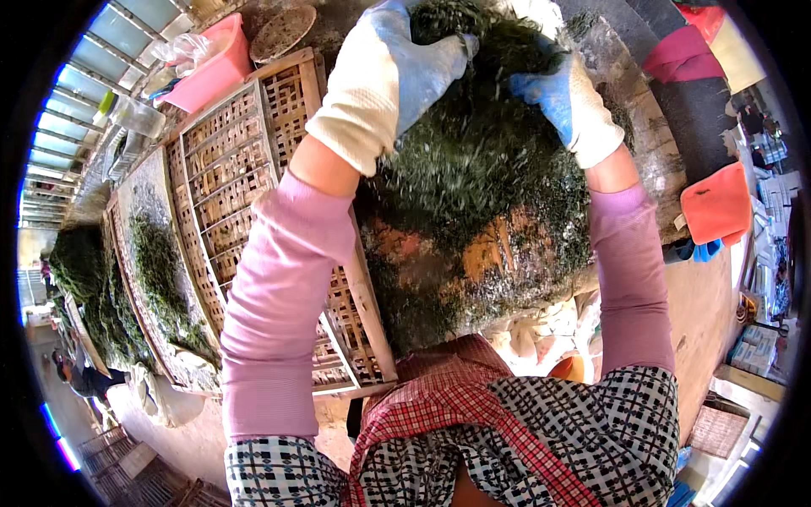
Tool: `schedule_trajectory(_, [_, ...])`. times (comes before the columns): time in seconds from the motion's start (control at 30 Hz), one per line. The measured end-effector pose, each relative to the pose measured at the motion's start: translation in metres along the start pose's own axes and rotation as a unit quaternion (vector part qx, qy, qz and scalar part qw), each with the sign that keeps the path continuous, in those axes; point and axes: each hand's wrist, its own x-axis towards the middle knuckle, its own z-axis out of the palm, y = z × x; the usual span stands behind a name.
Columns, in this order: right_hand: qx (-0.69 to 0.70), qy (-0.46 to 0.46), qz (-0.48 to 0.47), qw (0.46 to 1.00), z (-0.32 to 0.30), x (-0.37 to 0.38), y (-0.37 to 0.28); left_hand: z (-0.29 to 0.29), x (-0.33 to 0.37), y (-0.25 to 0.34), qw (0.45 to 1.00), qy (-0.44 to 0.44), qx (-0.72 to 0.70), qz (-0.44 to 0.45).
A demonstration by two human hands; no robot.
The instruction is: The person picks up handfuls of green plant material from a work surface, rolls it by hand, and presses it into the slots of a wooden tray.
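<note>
Both my hands wear white knit gloves with blue coated palms and fingers. Between them, over the far part of a worktop (pixel 655 127), is a clump of dark green, stringy shredded leaves (pixel 494 38). My left hand (pixel 418 72) curls round its left side, thumb toward the middle. From the right, my right hand (pixel 553 97) grips it; some of its fingers are hidden behind the green. Loose green shreds (pixel 481 152) below the hands are smeared by motion. More bits lie scattered over an orange-brown patch (pixel 486 253) of the worktop nearer to me.
Left of the worktop, a wooden-framed woven lattice rack (pixel 224 160) lies close by my left forearm. Past it are a pink basin (pixel 211 68), a round woven tray (pixel 283 34), a clear jar (pixel 135 114) and a green heap (pixel 80 262). An orange-red pad (pixel 718 207) is at right. Another person (pixel 89 376) appears far left.
</note>
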Motion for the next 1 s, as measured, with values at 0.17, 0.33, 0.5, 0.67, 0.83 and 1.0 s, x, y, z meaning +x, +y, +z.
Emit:
schedule_trajectory(0.17, [0.157,0.041,-0.016,0.987,-0.013,0.007,0.08,-0.021,-0.012,-0.057,0.999,-0.007,0.028,-0.035])
schedule_trajectory(0.33, [0.275,0.143,0.219,0.925,0.013,-0.043,0.092,-0.01,-0.114,-0.076,0.858,0.06,0.509,-0.038])
schedule_trajectory(0.5, [-0.356,-0.047,0.012,0.933,0.114,-0.2,0.086,-0.081,-0.302,-0.121,0.887,0.203,0.41,-0.064])
schedule_trajectory(0.67, [-0.105,-0.544,0.013,0.833,0.199,-0.356,0.081,-0.083,-0.402,-0.099,0.874,0.293,0.374,-0.101])
schedule_trajectory(0.83, [-0.29,-0.664,-0.066,0.686,0.25,-0.345,0.123,-0.096,-0.432,-0.07,0.81,0.361,0.423,-0.185])
schedule_trajectory(1.0, [-0.489,-0.351,-0.035,0.797,0.212,-0.218,0.116,-0.125,-0.462,-0.069,0.79,0.393,0.426,-0.197])
